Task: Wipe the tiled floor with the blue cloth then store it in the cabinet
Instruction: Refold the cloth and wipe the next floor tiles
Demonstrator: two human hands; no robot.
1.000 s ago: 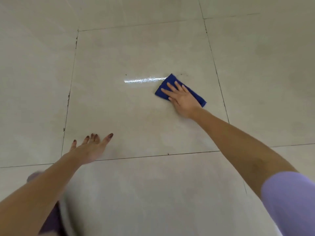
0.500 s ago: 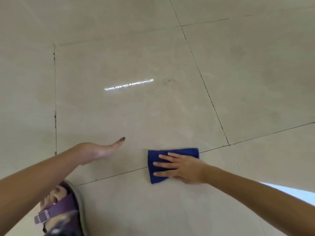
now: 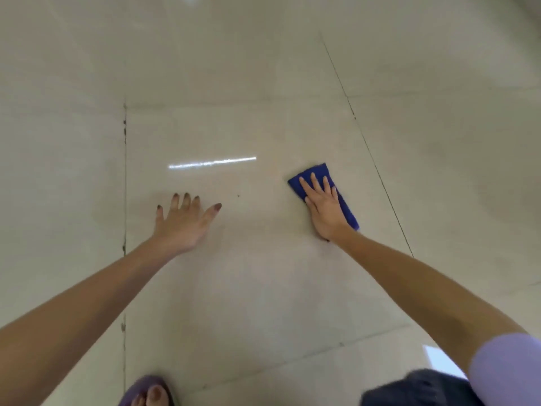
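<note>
blue cloth (image 3: 348, 210) under flat right fingers (image 3: 314, 183)

Cloth (image 3: 325, 191) flat on floor (image 3: 263, 288) under right hand (image 3: 323, 210); left hand (image 3: 183, 222) well left, foot (image 3: 150, 394) behind.

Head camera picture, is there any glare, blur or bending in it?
Head view: a bright streak of glare lies on the glossy tiled floor; grout lines bow from the wide-angle lens; the purple sleeve at the corner is soft, while the right hand on the blue cloth is fairly sharp.
</note>
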